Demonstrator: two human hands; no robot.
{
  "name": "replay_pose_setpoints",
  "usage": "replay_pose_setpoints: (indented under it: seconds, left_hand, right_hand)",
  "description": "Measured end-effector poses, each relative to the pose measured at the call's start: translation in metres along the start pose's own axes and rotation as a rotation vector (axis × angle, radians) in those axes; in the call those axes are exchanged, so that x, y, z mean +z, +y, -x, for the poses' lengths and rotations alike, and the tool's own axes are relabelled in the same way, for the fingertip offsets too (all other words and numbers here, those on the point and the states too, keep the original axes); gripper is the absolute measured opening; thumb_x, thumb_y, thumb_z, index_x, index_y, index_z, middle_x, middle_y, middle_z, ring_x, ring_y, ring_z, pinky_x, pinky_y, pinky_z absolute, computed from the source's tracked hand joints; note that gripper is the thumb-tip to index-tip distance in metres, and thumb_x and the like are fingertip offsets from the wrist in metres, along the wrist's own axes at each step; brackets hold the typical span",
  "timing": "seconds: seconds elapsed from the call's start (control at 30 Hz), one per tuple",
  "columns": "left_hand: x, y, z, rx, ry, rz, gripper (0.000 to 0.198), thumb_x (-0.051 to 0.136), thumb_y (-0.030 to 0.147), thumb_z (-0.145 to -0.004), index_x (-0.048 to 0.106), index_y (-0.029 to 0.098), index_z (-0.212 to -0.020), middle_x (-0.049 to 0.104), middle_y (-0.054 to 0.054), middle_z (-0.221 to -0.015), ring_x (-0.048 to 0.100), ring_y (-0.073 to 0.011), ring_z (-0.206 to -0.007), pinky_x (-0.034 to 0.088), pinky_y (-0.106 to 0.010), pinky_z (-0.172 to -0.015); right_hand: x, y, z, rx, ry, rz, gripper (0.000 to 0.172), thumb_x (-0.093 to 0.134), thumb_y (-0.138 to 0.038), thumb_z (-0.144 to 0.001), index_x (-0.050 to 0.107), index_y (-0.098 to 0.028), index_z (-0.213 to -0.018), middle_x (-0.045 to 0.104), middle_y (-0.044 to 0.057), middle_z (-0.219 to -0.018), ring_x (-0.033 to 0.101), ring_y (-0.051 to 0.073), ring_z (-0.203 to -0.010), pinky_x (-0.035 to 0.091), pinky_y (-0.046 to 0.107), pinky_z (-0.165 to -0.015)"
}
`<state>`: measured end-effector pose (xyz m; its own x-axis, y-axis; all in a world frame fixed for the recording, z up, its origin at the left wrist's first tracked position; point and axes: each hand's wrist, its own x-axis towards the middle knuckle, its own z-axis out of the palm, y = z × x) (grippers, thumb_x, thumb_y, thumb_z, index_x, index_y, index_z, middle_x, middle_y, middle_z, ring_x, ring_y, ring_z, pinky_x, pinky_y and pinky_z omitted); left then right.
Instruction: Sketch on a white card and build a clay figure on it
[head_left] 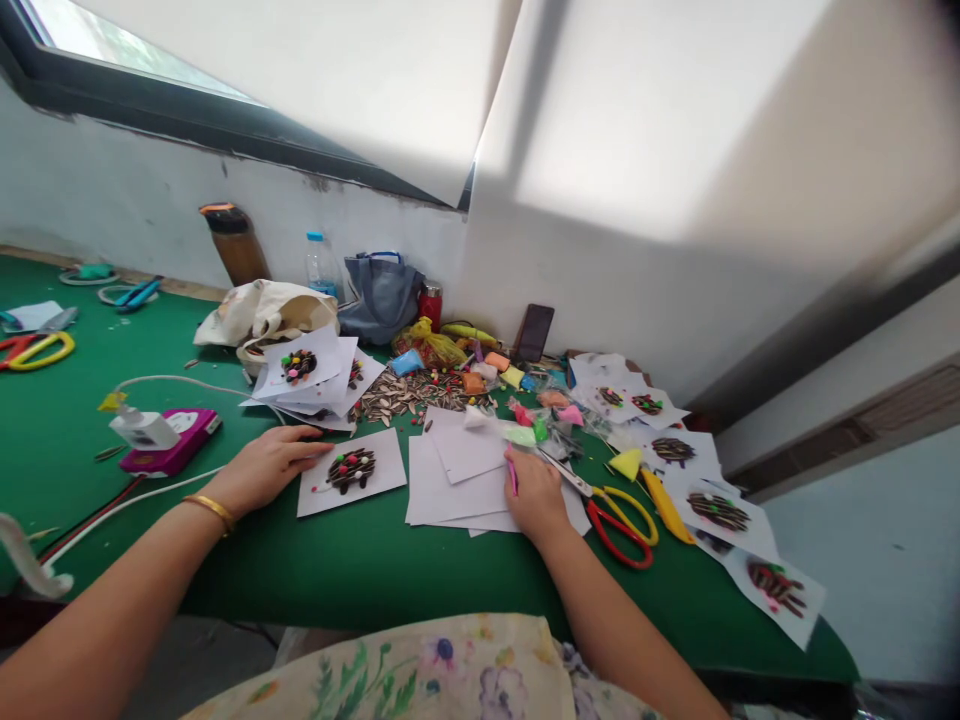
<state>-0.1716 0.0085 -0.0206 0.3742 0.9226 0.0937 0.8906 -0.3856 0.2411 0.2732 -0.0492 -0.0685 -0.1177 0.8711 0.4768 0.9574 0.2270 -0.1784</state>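
My left hand (pixel 274 462) lies on the green table with its fingers stretched out, fingertips at the left edge of a white card (pixel 390 465). On that card sits a hedgehog figure (pixel 351 470) of sunflower seeds with red and white dots. Over a stack of blank white paper sheets (pixel 442 505), my right hand (pixel 537 497) is closed around a slim pink pen (pixel 511 472), mostly hidden by the fingers. Scissors (pixel 619 520) with red and yellow handles lie just right of that hand. Loose sunflower seeds (pixel 382 398) are heaped behind the card.
More seed-picture cards lie in a pile (pixel 322 370) at left and along the right edge (pixel 780 590). Clay packets (pixel 517 432) crowd the back, near a propped phone (pixel 534 332). A purple power strip (pixel 172 440) with cables sits left; bags (pixel 379 295) and bottles (pixel 321 265) line the wall.
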Motion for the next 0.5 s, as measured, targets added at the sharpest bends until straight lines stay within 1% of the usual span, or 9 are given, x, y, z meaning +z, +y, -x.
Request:
replay_pose_setpoints:
  seconds: [0.07, 0.13, 0.23, 0.3, 0.37, 0.4, 0.43, 0.47, 0.5]
  left_hand:
    - [-0.005, -0.006, -0.004, -0.002, -0.014, -0.055, 0.038, 0.041, 0.043, -0.090, 0.070, 0.035, -0.112, 0.060, 0.001, -0.131, 0.054, -0.0243, -0.117, 0.038, -0.036, -0.104]
    - [-0.010, -0.010, -0.007, 0.004, -0.052, -0.119, 0.040, 0.037, 0.030, -0.091, 0.068, 0.034, -0.117, 0.057, 0.003, -0.133, 0.051, -0.0224, -0.117, 0.036, -0.036, -0.104]
    - [-0.020, -0.013, -0.009, -0.016, -0.107, -0.227, 0.044, 0.037, 0.019, -0.089, 0.064, 0.031, -0.121, 0.054, 0.002, -0.134, 0.047, -0.0207, -0.115, 0.033, -0.035, -0.104]
    - [-0.027, -0.007, -0.009, -0.046, -0.121, -0.305, 0.045, 0.037, 0.016, -0.087, 0.065, 0.029, -0.120, 0.057, 0.000, -0.126, 0.048, -0.0204, -0.111, 0.033, -0.035, -0.102]
    - [-0.031, 0.011, -0.008, -0.098, -0.033, -0.369, 0.044, 0.033, 0.015, -0.088, 0.067, 0.024, -0.115, 0.060, -0.003, -0.116, 0.051, -0.0204, -0.104, 0.037, -0.035, -0.098]
    - [-0.032, 0.025, -0.008, -0.129, 0.058, -0.388, 0.042, 0.031, 0.018, -0.090, 0.066, 0.021, -0.114, 0.060, -0.005, -0.113, 0.052, -0.0215, -0.103, 0.038, -0.036, -0.098]
    - [-0.031, 0.043, -0.009, -0.150, 0.145, -0.386, 0.040, 0.032, 0.022, -0.092, 0.067, 0.019, -0.110, 0.060, -0.006, -0.110, 0.052, -0.0228, -0.102, 0.039, -0.037, -0.098]
    - [-0.029, 0.064, -0.010, -0.130, 0.213, -0.351, 0.038, 0.033, 0.025, -0.092, 0.067, 0.018, -0.107, 0.060, -0.008, -0.108, 0.053, -0.0239, -0.103, 0.039, -0.038, -0.099]
    - [-0.024, 0.088, -0.012, -0.063, 0.232, -0.281, 0.036, 0.036, 0.027, -0.092, 0.068, 0.018, -0.106, 0.061, -0.009, -0.108, 0.054, -0.0243, -0.103, 0.039, -0.037, -0.100]
  right_hand:
    - [-0.002, -0.001, -0.001, 0.002, -0.003, 0.012, 0.033, 0.046, -0.017, -0.089, 0.059, -0.018, -0.120, 0.067, 0.009, -0.114, 0.057, 0.021, -0.108, 0.030, 0.034, -0.094]
    - [-0.003, -0.002, -0.002, 0.002, -0.004, 0.020, 0.033, 0.046, -0.017, -0.089, 0.059, -0.018, -0.119, 0.068, 0.009, -0.112, 0.057, 0.021, -0.107, 0.030, 0.033, -0.094]
    - [-0.005, -0.004, -0.002, 0.012, -0.012, 0.023, 0.032, 0.047, -0.017, -0.088, 0.059, -0.019, -0.118, 0.068, 0.008, -0.110, 0.058, 0.021, -0.106, 0.031, 0.034, -0.093]
    - [-0.005, -0.006, -0.001, 0.025, -0.013, 0.016, 0.032, 0.048, -0.017, -0.087, 0.058, -0.019, -0.117, 0.068, 0.008, -0.110, 0.058, 0.021, -0.105, 0.031, 0.034, -0.092]
    - [-0.006, -0.008, -0.001, 0.034, -0.006, 0.002, 0.031, 0.049, -0.016, -0.087, 0.059, -0.019, -0.116, 0.069, 0.008, -0.110, 0.058, 0.022, -0.105, 0.030, 0.035, -0.093]
    - [-0.007, -0.008, -0.001, 0.034, 0.003, -0.006, 0.031, 0.049, -0.016, -0.087, 0.059, -0.018, -0.116, 0.068, 0.008, -0.110, 0.057, 0.022, -0.106, 0.030, 0.036, -0.094]
    - [-0.009, -0.009, -0.001, 0.030, 0.015, -0.013, 0.031, 0.048, -0.016, -0.087, 0.059, -0.018, -0.116, 0.068, 0.009, -0.111, 0.057, 0.022, -0.107, 0.030, 0.036, -0.095]
    - [-0.012, -0.009, -0.002, 0.025, 0.026, -0.018, 0.031, 0.049, -0.017, -0.087, 0.059, -0.018, -0.117, 0.068, 0.009, -0.112, 0.056, 0.023, -0.109, 0.029, 0.036, -0.096]
    - [-0.015, -0.009, -0.003, 0.020, 0.036, -0.020, 0.032, 0.049, -0.018, -0.087, 0.058, -0.018, -0.117, 0.067, 0.009, -0.114, 0.055, 0.023, -0.111, 0.029, 0.036, -0.097]
